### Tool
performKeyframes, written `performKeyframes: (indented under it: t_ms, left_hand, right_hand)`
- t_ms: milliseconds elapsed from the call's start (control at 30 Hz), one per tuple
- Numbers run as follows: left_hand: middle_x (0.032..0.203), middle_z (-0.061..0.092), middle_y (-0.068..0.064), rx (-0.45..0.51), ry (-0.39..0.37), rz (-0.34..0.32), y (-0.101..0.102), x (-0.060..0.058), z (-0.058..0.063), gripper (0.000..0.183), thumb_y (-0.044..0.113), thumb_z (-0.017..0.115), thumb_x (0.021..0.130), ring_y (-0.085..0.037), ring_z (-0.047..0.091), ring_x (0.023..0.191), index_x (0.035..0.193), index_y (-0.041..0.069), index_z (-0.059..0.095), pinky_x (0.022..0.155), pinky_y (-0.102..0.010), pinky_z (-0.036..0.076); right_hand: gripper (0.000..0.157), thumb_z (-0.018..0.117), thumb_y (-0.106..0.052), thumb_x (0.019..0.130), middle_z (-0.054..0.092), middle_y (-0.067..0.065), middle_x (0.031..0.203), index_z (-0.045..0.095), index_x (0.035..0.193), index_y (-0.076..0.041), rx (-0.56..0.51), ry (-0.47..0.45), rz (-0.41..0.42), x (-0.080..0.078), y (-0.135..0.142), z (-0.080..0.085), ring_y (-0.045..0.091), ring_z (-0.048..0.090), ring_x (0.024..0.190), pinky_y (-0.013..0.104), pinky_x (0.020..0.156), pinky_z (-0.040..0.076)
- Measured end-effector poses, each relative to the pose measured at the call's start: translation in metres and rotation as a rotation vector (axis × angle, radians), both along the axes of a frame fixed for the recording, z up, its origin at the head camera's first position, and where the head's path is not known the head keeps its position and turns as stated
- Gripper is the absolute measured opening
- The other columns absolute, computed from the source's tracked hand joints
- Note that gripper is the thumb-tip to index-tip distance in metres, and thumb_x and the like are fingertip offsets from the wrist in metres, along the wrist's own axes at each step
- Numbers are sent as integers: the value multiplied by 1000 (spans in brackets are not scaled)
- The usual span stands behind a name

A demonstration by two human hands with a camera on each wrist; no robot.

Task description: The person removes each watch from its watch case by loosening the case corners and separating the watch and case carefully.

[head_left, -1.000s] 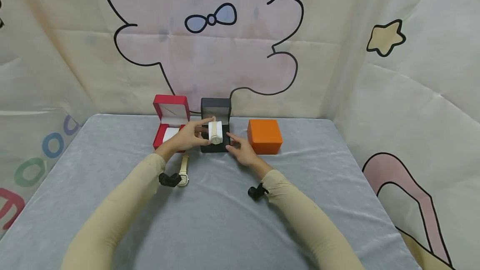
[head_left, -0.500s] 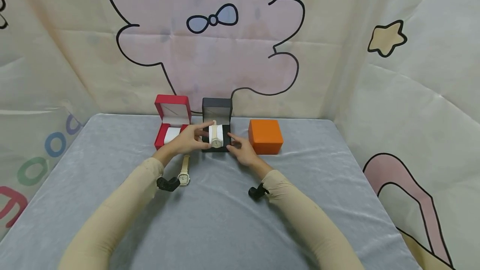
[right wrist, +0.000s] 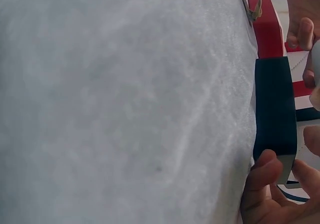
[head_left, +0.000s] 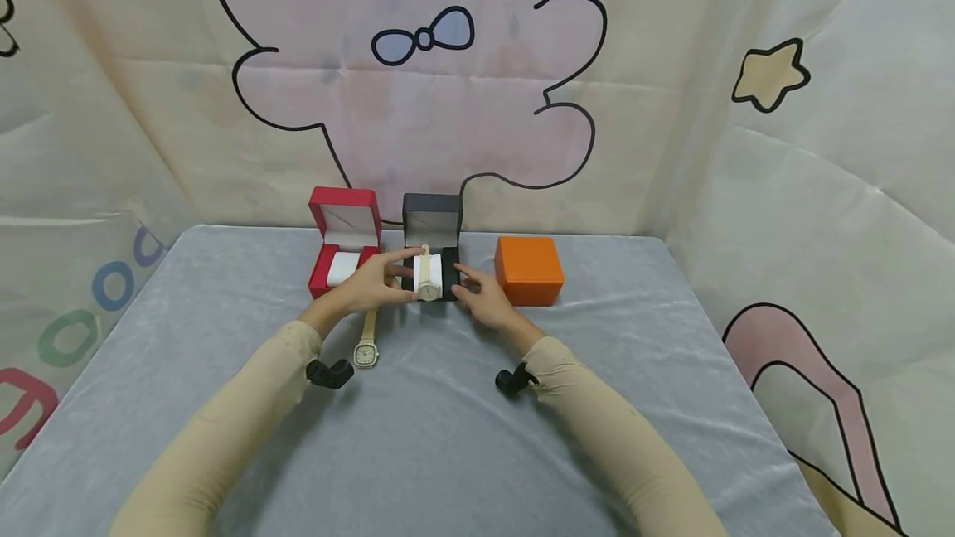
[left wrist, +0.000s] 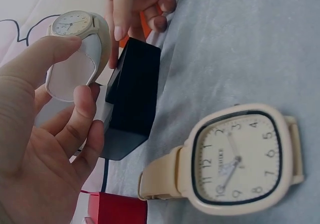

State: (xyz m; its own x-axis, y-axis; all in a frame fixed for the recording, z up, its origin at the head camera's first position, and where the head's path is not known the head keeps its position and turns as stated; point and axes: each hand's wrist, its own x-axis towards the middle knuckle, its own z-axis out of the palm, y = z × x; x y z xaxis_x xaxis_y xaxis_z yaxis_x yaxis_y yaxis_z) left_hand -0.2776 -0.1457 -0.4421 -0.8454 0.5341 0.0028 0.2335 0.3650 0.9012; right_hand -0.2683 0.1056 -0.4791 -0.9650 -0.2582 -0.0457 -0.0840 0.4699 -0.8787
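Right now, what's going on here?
A person's left hand pinches a white cushion with a round-faced watch around it, at the open black box. The right hand touches that box's side. To the left, an open red box holds a second cushion; a square-faced watch lies on the table in front, and a closed orange box stands to the right.

1 rnd-dial wristwatch (head_left: 428, 282) + 1 sq-dial wristwatch (head_left: 366, 354) = 2. 1 red watch box (head_left: 345, 199), 1 dk watch box (head_left: 432, 226), 1 orange box (head_left: 529, 270) = 3. Wht watch cushions (head_left: 342, 268) x2. 1 L hand (head_left: 371, 282) + 1 R hand (head_left: 483, 298) = 2. Wrist cams (head_left: 515, 380) x2. 1 cloth-covered surface (head_left: 448, 437). Prints incl. 1 star (head_left: 768, 74), 1 bow tie (head_left: 424, 37).
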Motion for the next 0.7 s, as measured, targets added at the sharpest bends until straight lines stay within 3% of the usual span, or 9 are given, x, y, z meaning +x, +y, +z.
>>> performKeyframes:
  t_ms: [700]
  left_hand:
    - [144, 53, -29, -4, -37, 18, 2, 14, -2, 82, 12, 80, 85, -18, 58, 70, 156, 19, 39, 63, -24, 51]
  right_hand:
    - [50, 59, -19, 103, 61, 18, 125, 47, 151, -12, -59, -55, -6, 7, 7, 9, 22, 61, 73, 24, 52, 46]
